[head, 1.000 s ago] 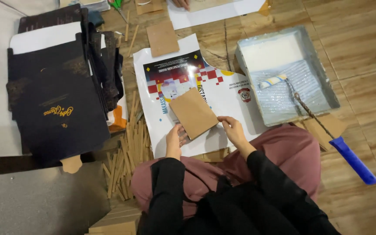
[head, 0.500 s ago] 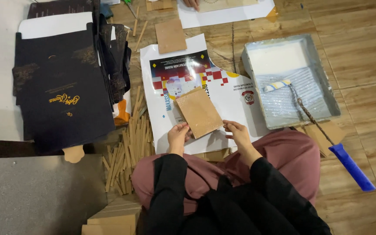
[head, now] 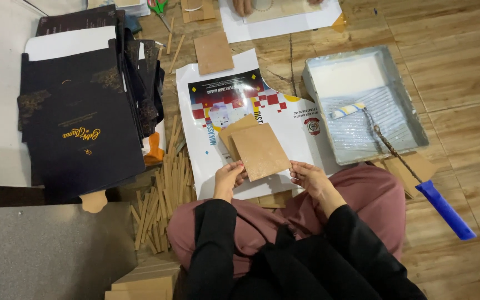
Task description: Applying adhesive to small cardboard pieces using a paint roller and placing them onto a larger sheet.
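Note:
I sit on the floor with a brown cardboard piece (head: 259, 151) held between both hands. My left hand (head: 229, 178) pinches its lower left corner. My right hand (head: 308, 176) grips its lower right edge with the fingertips. The piece lies tilted over a second brown piece (head: 233, 130), which peeks out at the upper left. Both rest above a white printed poster (head: 301, 119) spread on the wooden floor in front of my knees.
A grey paint tray (head: 418, 119) with white glue and a blue-handled roller (head: 445, 210) sits to the right. A stack of black printed sheets (head: 79, 133) lies left, wooden strips (head: 159, 194) beside it. Another cardboard piece (head: 213, 53) lies farther out. Another person's hand (head: 244, 6) works at the top.
Both hands keep hold of the cardboard piece, which has turned slightly and shifted a little to the right over the poster. The second piece under it now shows.

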